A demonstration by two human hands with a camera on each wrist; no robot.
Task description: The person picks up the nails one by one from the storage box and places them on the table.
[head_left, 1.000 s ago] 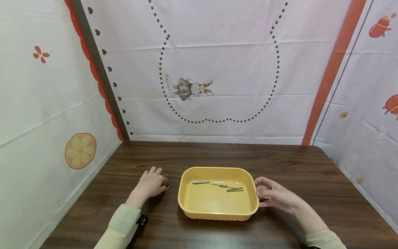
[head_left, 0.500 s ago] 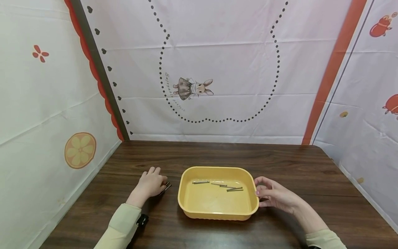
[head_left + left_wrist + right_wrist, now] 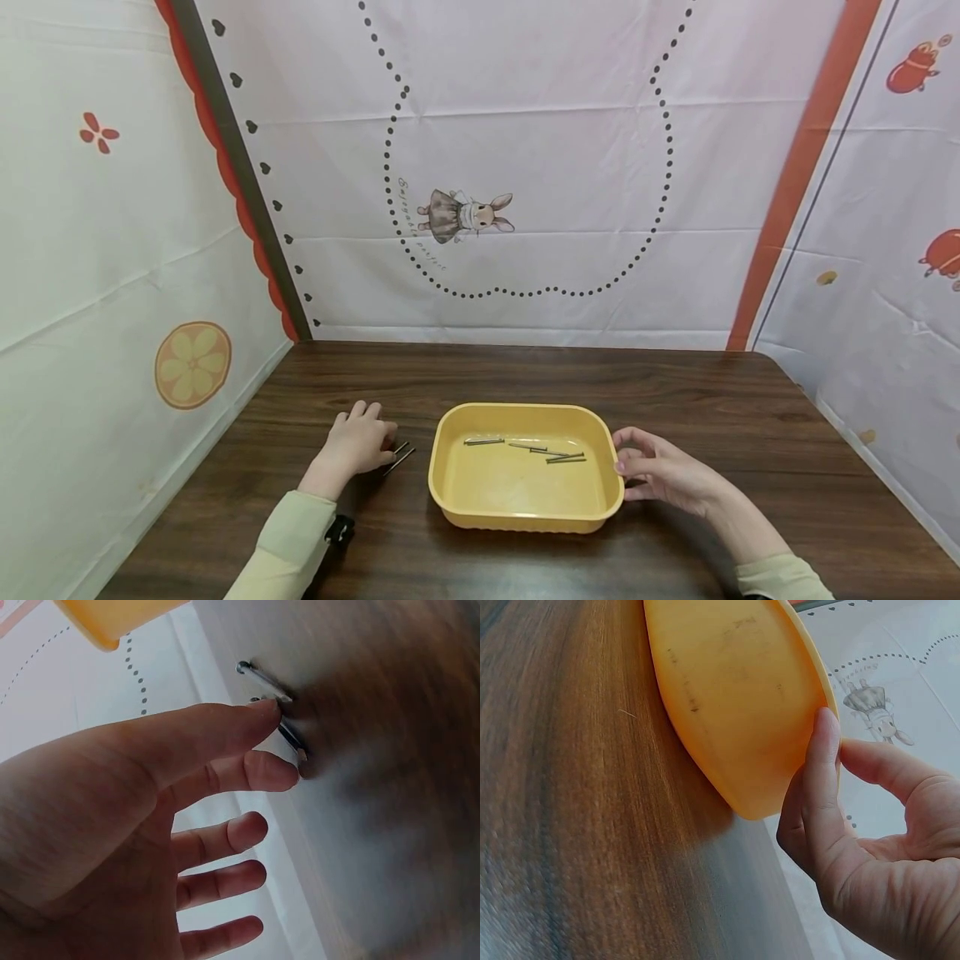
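Observation:
In the head view a yellow plastic basin [image 3: 525,500] stands on the table, with several thin metal nails [image 3: 566,458] lying on its floor. My right hand [image 3: 667,477] pinches the basin's right rim between thumb and fingers; the right wrist view shows the grip on the yellow wall [image 3: 727,697]. To the left of the basin, my left hand [image 3: 354,442] is low over two nails [image 3: 401,462] on the table. Seen from the left wrist, thumb and index finger are apart beside the nails [image 3: 292,739], other fingers loosely bent. Whether a fingertip touches a nail, I cannot tell.
The dark wood-grain table [image 3: 525,375] reaches back to a white patterned cloth [image 3: 540,167]. More cloth hangs at the left and right sides. A black band [image 3: 341,530] is on the left wrist.
The left hand has shifted slightly left, and more of the two nails on the table shows beside its fingers. The right hand and the basin stay in place.

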